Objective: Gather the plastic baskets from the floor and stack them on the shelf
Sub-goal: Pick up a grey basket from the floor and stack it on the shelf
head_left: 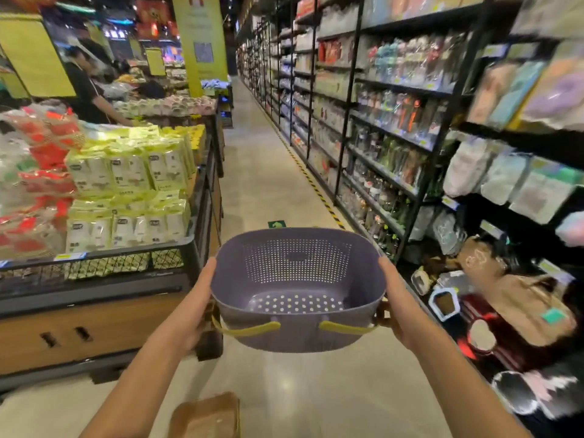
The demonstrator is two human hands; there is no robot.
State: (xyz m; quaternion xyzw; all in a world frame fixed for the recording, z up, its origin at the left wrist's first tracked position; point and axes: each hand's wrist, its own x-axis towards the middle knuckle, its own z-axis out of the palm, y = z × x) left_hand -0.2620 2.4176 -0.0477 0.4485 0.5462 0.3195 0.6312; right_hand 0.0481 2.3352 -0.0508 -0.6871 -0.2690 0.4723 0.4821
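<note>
Purple perforated basket (297, 289) is held in mid-air over the aisle floor (268, 172), open side up, tipped a bit toward the camera. Left hand (196, 308) grips its left end and right hand (398, 308) its right end, fingers curled under. Long axis runs hand to hand, across the aisle. Black shelving (423, 184) lies to the right, right hand nearer. Placing likely needs a rightward turn.

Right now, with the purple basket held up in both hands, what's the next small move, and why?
Probably swing the purple basket rightward toward the shelving. The left hand and right hand grip its sides, it is empty and off the floor, and the shelving stands along the right of the aisle.
</note>
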